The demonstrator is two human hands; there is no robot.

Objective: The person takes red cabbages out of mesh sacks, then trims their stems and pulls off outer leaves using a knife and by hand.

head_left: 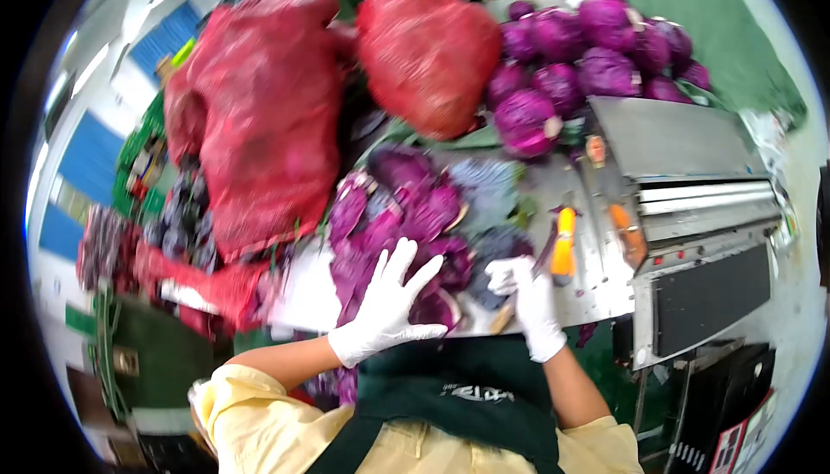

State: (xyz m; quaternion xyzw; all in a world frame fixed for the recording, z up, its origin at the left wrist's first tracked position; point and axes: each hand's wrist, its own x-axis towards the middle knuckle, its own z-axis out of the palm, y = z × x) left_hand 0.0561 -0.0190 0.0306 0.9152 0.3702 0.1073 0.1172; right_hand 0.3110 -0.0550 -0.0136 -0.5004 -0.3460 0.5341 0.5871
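My left hand (393, 301), in a white glove, spreads its fingers over a heap of purple cabbage leaves (389, 219) at the table's near edge. The fingers of my right hand (525, 297), also gloved, are curled closed beside a dark outer cabbage leaf (497, 253); I cannot tell what they hold. Just below those fingers shows a narrow tan piece (501, 317). A tool with a yellow-orange handle (565, 245) lies on the metal table to the right of this hand. Broad grey-green leaves (486, 188) rest behind the heap.
Trimmed purple cabbages (596, 41) are piled at the back right. Two full red mesh sacks, one large (268, 111) and one smaller (428, 54), stand at the back and left. A metal machine with a dark belt (713, 301) borders the table on the right.
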